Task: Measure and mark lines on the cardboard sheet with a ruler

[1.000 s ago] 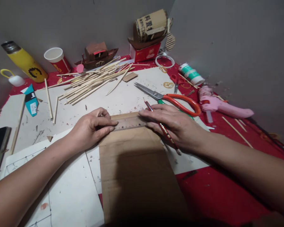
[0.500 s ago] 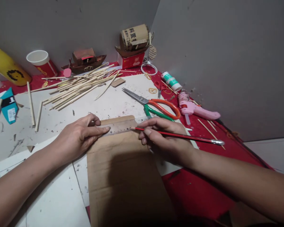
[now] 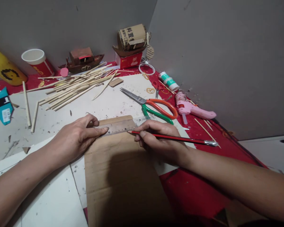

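Observation:
A clear plastic ruler (image 3: 117,126) lies across the top end of a brown cardboard sheet (image 3: 97,176). My left hand (image 3: 81,134) has its thumb on the ruler and its fingers curled around the left end, partly hidden. Between the thumb and fingers of my right hand (image 3: 162,140) is a red and black pencil (image 3: 180,137) with a silver end. Its tip points left at the ruler's lower edge; contact with the card cannot be made out. Just beyond that hand lie scissors (image 3: 153,105) with one orange and one green handle, blades pointing back left.
Thin wooden sticks (image 3: 78,85) are heaped at the back left, before a small model boat (image 3: 82,61). A cardboard model (image 3: 132,37) stands on a red box (image 3: 129,60). To the right lies a pink glue gun (image 3: 194,108); at the left stands a paper cup (image 3: 38,61).
The pencil tip has shifted slightly down, to the ruler's lower edge, and the pencil's rear lies a little differently. The whole view has moved slightly; my left hand stays on the ruler.

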Tool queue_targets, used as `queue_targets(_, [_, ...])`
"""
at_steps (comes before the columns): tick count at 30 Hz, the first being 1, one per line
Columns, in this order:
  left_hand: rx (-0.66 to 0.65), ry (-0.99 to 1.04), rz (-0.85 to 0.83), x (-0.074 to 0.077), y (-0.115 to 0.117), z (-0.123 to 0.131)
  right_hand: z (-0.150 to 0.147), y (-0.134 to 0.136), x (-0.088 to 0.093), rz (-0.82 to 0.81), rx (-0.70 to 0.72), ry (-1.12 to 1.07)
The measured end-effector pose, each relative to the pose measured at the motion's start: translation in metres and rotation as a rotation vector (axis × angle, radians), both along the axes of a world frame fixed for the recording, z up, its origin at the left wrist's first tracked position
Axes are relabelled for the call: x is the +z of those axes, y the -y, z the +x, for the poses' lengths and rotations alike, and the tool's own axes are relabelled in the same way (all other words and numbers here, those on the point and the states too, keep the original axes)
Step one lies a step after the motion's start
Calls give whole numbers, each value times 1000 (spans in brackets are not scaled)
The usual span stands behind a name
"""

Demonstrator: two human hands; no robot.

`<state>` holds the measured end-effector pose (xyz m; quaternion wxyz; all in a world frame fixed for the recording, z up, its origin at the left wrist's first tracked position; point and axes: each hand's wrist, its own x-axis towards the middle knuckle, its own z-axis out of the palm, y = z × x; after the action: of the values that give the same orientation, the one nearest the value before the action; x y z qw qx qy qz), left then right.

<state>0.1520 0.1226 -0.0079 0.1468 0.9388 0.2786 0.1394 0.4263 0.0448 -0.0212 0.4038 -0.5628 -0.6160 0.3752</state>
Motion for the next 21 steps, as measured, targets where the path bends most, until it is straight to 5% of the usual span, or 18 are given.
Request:
queue_targets(12, [-9,-6,18,-1,0,1,-5,-1,8,85,19,182])
queue_targets(21, [1,-23,5,0,0,1,0,-4,5,-3,49,106])
